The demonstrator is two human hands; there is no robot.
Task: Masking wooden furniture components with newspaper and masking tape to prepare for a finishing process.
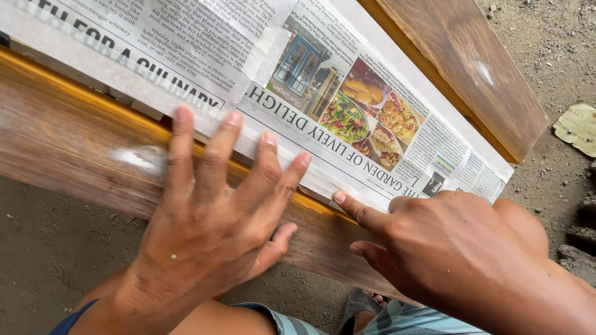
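Observation:
A sheet of newspaper (347, 105) with text and food photos lies along a varnished wooden frame (74, 149). My left hand (211, 223) is spread flat, its fingertips pressing the paper's lower edge onto the wood. My right hand (447, 248) is mostly curled, with the index finger stretched out and its tip pushing on the paper's edge near the frame's yellowish inner rim (310, 203). Neither hand grips anything.
A second varnished wooden rail (472, 68) runs beyond the paper at upper right. Below and around lies dusty concrete floor (49, 242). A scrap of cardboard (577, 127) and some rubble sit at the right edge. My knees and a sandal show at the bottom.

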